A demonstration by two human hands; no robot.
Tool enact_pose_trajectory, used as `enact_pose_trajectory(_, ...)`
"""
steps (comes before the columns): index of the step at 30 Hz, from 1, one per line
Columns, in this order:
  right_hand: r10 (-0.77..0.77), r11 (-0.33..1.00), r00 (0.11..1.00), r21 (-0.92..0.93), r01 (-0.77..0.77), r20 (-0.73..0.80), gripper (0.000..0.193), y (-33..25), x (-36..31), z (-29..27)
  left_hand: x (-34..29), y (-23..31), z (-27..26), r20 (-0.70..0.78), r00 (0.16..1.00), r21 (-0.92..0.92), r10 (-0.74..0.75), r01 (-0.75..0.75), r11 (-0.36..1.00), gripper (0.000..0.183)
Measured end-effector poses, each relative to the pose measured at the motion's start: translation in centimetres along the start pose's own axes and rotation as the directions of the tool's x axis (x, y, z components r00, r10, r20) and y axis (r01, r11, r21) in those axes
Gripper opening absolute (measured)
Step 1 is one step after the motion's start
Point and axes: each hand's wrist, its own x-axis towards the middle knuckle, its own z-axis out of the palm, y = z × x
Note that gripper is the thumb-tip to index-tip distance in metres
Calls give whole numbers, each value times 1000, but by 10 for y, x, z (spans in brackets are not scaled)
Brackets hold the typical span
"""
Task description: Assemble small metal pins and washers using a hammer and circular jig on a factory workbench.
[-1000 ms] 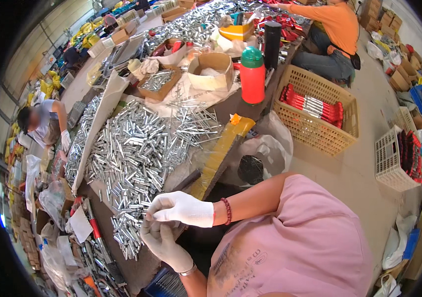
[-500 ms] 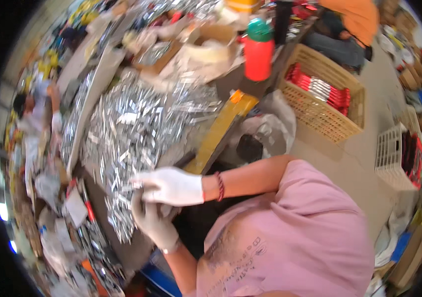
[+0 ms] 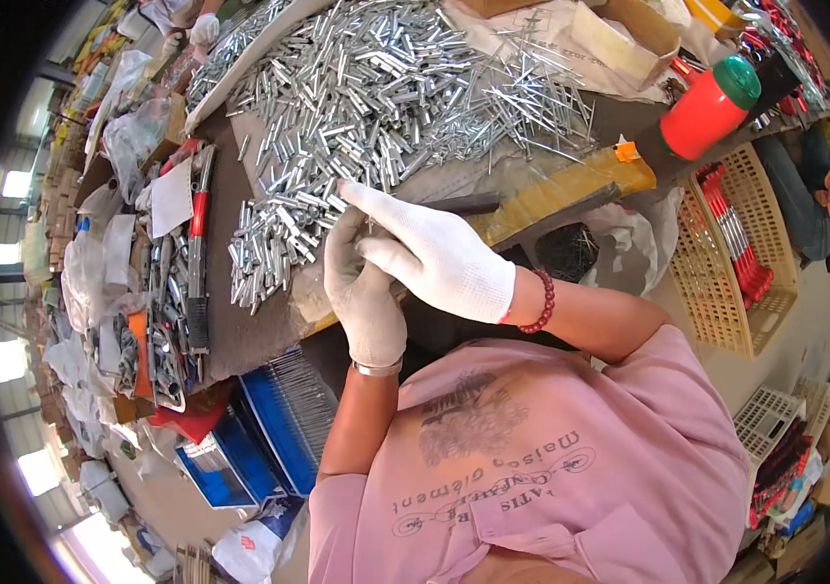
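Observation:
Both my hands wear pale gloves and meet over the front edge of a heap of short silver metal tubes (image 3: 357, 88) on the bench. My left hand (image 3: 364, 302) has curled fingers and lies under the right one. My right hand (image 3: 449, 255), with a beaded red bracelet at the wrist, reaches across it, thumb and forefinger bent toward the left fingers. A tiny glint of metal shows between the gloves, but the fingers hide what it is. Long thin metal pins (image 3: 537, 107) lie spread beside the tubes, to the right.
A red bottle (image 3: 689, 125) with a green lid lies slanted in view at the bench's right. Yellow tape (image 3: 580, 195) covers the front edge. A beige crate (image 3: 770, 282) with red tools stands right. Blue boxes (image 3: 290, 414) sit below left; tools and bags (image 3: 104, 253) crowd the left.
My view has turned, so the bench and heap appear higher and rotated. My hands stay together at the heap's front edge and now show sharply.

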Motion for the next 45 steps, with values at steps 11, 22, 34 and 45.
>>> enact_pose_trajectory(11,134,765,975,-644,13,178,24,39,2,-55,13,30,-34,126,962,-382,-241,271,884,45)
enact_pose_trajectory(22,306,904,950,-332,-268,67,36,34,1,-58,15,19,-62,129,938,-515,-322,341,786,31)
enact_pose_trajectory(34,-237,867,969,-435,242,68,53,-25,4,-59,25,19,-40,82,906,-413,-416,410,813,33)
enact_pose_trajectory(45,-283,865,959,-430,257,5,55,-28,-1,-55,22,17,-45,109,903,-255,-416,430,866,53)
